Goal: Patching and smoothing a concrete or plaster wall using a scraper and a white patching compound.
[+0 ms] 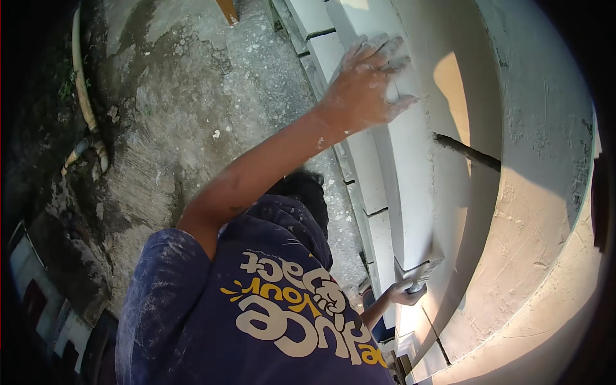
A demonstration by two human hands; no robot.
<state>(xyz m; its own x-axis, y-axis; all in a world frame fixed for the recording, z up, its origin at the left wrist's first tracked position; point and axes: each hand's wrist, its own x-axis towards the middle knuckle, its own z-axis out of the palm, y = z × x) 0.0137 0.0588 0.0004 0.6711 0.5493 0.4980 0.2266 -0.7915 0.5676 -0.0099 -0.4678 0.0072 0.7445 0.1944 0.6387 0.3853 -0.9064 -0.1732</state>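
Observation:
My left hand [372, 80], dusted with whitish powder, rests palm down with fingers spread on the white ledge [401, 147]. Its thumb points toward the wall side. Lower right, my right hand [407, 293] has its fingers wrapped round the handle of a plastering trowel [420, 273]. The trowel's flat blade lies against the ledge's surface, partly hidden by the hand. Alongside the ledge runs a smooth, pale plastered wall [539, 160], with patches of sunlight on it.
A dark stick-like piece [467, 152] spans the gap between ledge and wall. Pale blocks [378, 212] with dark joints line the ledge's outer side. Rough, stained concrete ground [212, 83] lies left, with an old pipe [83, 90] along it. A brown post [228, 11] shows at the top.

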